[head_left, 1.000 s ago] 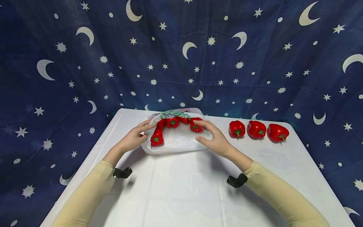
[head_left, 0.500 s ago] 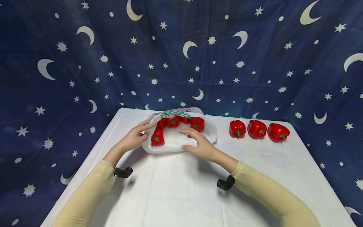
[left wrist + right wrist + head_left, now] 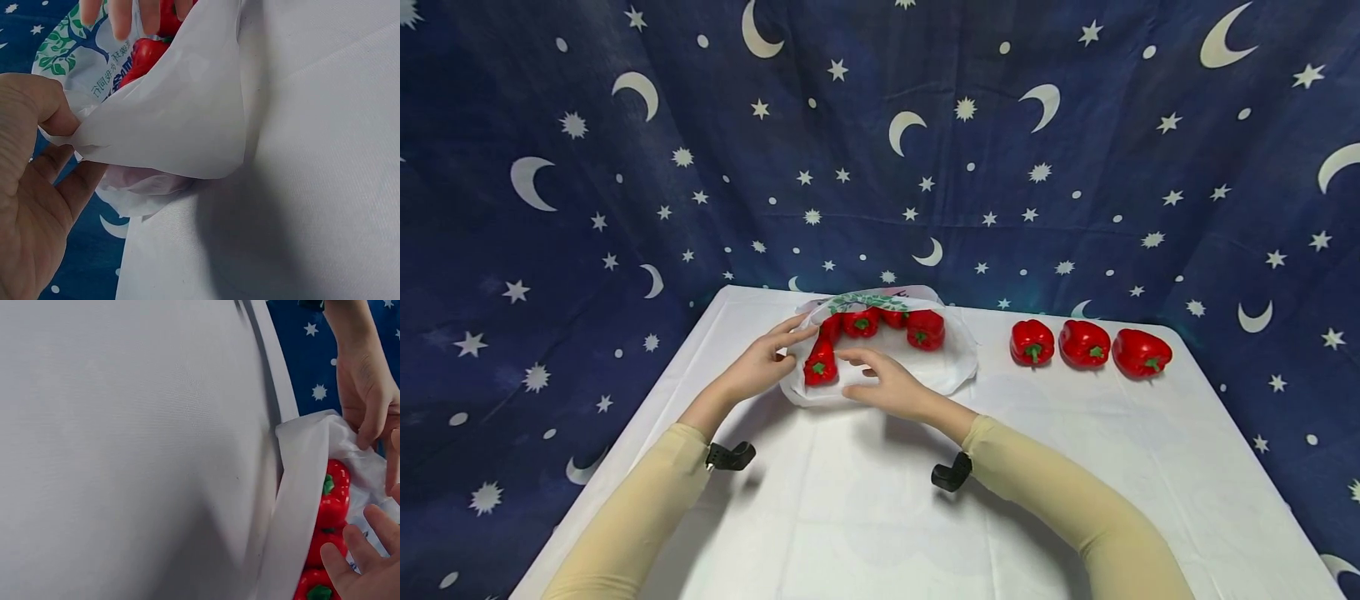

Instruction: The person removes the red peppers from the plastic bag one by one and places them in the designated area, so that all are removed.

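A white plastic bag (image 3: 958, 358) with a green leaf print lies on its side, mouth facing the front. Inside it several red bell peppers show, one at the left front (image 3: 821, 368) and one at the right (image 3: 925, 331). My left hand (image 3: 760, 365) is at the bag's left side; in the left wrist view its thumb and fingers pinch the bag's edge (image 3: 181, 119). My right hand (image 3: 889, 387) hovers at the mouth, fingers spread and holding nothing, fingertips close to the left front pepper.
Three more red bell peppers stand in a row at the right: one nearest the bag (image 3: 1032, 343), a middle one (image 3: 1084, 344) and an outer one (image 3: 1141, 353). A white cloth covers the table (image 3: 880, 517). Behind hangs a blue star-and-moon curtain (image 3: 865, 150).
My right hand has moved left across the bag's mouth, away from the right pepper in the bag toward the left front one. The left hand keeps its place at the bag's edge.
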Demonstrator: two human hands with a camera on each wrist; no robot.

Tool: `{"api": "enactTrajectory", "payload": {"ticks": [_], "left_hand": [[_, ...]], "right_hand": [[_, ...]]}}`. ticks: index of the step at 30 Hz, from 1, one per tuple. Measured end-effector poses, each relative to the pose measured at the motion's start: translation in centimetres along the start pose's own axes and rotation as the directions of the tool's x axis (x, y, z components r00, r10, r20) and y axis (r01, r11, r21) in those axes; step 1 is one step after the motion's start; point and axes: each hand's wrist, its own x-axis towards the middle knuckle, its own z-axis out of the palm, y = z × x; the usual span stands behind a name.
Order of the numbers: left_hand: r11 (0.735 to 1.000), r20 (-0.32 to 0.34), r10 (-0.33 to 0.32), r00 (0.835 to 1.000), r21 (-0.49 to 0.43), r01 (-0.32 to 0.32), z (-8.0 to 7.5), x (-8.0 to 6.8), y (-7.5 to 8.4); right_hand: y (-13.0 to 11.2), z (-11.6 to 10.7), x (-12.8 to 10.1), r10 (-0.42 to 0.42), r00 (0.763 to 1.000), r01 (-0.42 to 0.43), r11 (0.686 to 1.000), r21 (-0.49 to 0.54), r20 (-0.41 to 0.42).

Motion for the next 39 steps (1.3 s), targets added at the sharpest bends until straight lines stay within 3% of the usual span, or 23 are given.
{"api": "enactTrajectory", "payload": {"ticks": [10, 13, 16, 19, 26, 29, 33, 39], "left_hand": [[1.000, -0.004, 0.022, 1.000, -0.018, -0.022, 0.0, -0.1, -0.2], [1.000, -0.007, 0.017, 1.000, -0.016, -0.017, 0.0, -0.1, -0.1], [1.000, -0.014, 0.005, 1.000, -0.009, -0.005, -0.1, -0.1, 0.0], [1.000, -0.014, -0.003, 1.000, -0.008, 0.003, -0.1, -0.1, 0.2], [1.000, -0.010, 0.006, 1.000, -0.030, -0.006, -0.1, -0.2, 0.1], [0.999, -0.014, 0.012, 1.000, -0.031, -0.013, -0.2, -0.2, 0.1], [1.000, -0.020, 0.019, 1.000, -0.022, -0.019, -0.3, -0.1, 0.1], [1.000, -0.027, 0.005, 1.000, -0.022, -0.006, -0.2, -0.1, 0.1]], "right_hand": [[0.7, 1.2, 2.3, 0.103, 0.994, -0.099, 0.993, 0.071, -0.049], [0.9, 1.5, 3.0, 0.183, 0.980, -0.169, 0.973, 0.155, -0.081], [1.0, 1.6, 3.9, 0.287, 0.953, -0.249, 0.923, 0.292, -0.095], [1.0, 1.7, 4.7, 0.391, 0.917, -0.327, 0.845, 0.423, -0.074], [0.5, 1.5, 6.0, 0.595, 0.804, -0.492, 0.674, 0.551, -0.010], [0.5, 1.7, 6.5, 0.634, 0.773, -0.517, 0.618, 0.593, 0.013], [0.4, 1.8, 7.2, 0.653, 0.757, -0.527, 0.589, 0.613, 0.024], [0.3, 2.0, 7.8, 0.660, 0.751, -0.536, 0.596, 0.598, 0.015]]}}
